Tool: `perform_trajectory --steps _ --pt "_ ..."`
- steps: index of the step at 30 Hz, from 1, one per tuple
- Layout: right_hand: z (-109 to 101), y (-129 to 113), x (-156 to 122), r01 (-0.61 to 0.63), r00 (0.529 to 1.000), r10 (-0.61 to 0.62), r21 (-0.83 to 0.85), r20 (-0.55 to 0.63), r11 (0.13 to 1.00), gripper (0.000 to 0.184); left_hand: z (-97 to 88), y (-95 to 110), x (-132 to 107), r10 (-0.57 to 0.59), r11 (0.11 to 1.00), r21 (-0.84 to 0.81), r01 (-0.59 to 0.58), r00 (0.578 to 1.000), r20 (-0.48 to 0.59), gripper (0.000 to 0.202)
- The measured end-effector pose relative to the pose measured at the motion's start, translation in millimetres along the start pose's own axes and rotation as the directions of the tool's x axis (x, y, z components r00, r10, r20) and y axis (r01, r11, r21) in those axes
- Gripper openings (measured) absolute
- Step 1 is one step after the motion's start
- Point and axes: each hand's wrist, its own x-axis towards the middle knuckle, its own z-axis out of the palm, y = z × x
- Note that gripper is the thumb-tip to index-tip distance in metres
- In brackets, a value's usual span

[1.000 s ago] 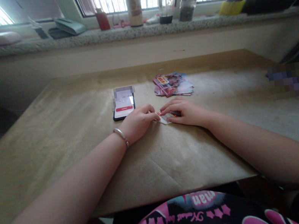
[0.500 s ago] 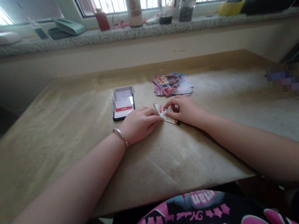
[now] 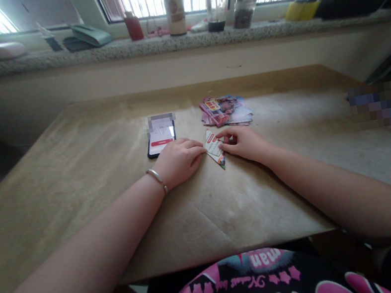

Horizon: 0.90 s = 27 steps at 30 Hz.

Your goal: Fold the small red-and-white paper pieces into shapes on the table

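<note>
A: What's the step in hand, in brief?
B: Folding work, I'd judge. There's a small printed paper triangle (image 3: 214, 148) on the tabletop (image 3: 178, 220), between both hands, nearer the wearer than the loose pile of glossy leaflets (image 3: 227, 109).
A: Grip, L & R?
B: Right hand (image 3: 243, 141) – thumb and index tips on the paper's right side, narrow gap between them. Left hand (image 3: 180, 160) – fingers bunched, tips at the left corner. Can't tell if either is pinching tight or just pressing; undersides are hidden.
A: So how far along?
B: Partway, prob. The outline's a neat triangle w/ one point aimed roughly at the wearer, but the no. of layers isn't visible.
A: And the next move calls for?
B: IMO, one hand pinning the paper flat while the other lines up an edge & runs the crease. Light pressure – a sheet that small could skid or go crooked.
A: Anything in the way?
B: Smartphone (image 3: 161, 137), just beyond the L hand. Can't tell if they touch.
</note>
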Motion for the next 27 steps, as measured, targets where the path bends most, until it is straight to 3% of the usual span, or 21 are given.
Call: perform_trajectory --steps 14,23,27 --pt "4.1 4.8 3.7 -0.135 0.991 0.122 0.272 0.061 0.953 0.035 -2.5 1.3 2.2 -0.049 0.999 0.015 0.049 0.998 0.035 0.024" --pt "10.4 6.4 5.1 0.004 1.0 -0.005 -0.072 -0.01 0.997 0.039 0.3 1.4 3.4 -0.051 0.999 0.0 0.051 0.998 0.027 0.023" --pt "9.2 5.9 5.0 0.035 0.999 -0.037 -0.093 -0.021 0.995 0.039 1.9 -0.9 2.6 -0.037 0.998 -0.04 0.038 0.999 0.012 0.025"
